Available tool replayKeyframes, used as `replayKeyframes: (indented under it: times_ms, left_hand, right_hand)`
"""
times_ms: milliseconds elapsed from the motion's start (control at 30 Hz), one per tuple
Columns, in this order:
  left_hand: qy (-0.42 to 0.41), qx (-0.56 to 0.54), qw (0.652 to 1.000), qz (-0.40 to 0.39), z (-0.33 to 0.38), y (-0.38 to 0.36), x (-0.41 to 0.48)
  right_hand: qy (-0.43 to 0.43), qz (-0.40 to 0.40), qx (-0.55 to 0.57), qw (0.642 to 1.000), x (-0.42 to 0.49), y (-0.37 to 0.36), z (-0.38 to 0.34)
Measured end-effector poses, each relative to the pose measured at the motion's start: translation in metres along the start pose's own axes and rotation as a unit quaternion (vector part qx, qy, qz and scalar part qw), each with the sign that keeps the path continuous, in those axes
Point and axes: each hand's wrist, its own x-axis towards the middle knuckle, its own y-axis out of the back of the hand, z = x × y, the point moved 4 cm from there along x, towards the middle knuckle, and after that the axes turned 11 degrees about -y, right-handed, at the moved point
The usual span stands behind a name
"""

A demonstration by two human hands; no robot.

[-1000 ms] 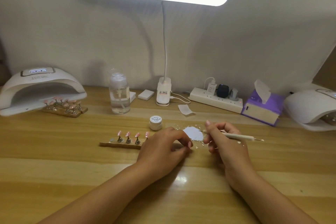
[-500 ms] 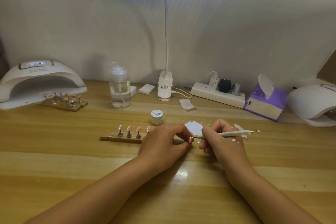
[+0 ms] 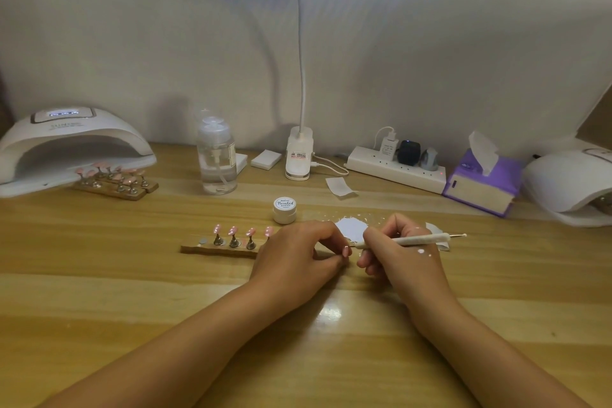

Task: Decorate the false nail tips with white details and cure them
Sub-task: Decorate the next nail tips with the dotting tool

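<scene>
The left hand (image 3: 298, 255) pinches one pink nail tip (image 3: 346, 251) just right of the wooden holder (image 3: 212, 249), where four more tips stand. The right hand (image 3: 400, 252) grips the dotting pen (image 3: 420, 239) like a pencil, its working end at that tip. Bracing both hands on the bench (image 3: 132, 308) and touching lightly would likely keep the details neat. The pen's point and any white on the tip are too small to make out.
</scene>
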Motion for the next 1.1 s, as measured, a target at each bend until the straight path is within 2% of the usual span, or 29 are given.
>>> replayKeyframes:
  times_ms: [433, 700, 867, 1000, 1100]
  left_hand:
    - [-0.005, 0.001, 1.0, 0.002, 0.001, 0.0, 0.0]
    - [-0.007, -0.009, 1.0, 0.0, 0.002, 0.001, -0.001]
    - [-0.009, 0.007, 1.0, 0.002, 0.003, 0.001, -0.001]
    - [-0.001, 0.017, 1.0, -0.003, 0.003, 0.001, -0.001]
    - [-0.001, 0.02, 1.0, -0.005, 0.003, 0.002, -0.001]
  right_hand:
    - [0.006, 0.001, -0.002, 1.0, 0.0, 0.0, 0.0]
    - [0.039, 0.064, 0.095, 0.993, 0.001, 0.01, -0.001]
    - [0.093, 0.101, -0.022, 0.99, 0.004, 0.014, -0.005]
    - [0.025, 0.078, -0.039, 0.996, 0.014, 0.017, 0.002]
    - [0.023, 0.069, -0.082, 0.994, 0.015, 0.016, 0.004]
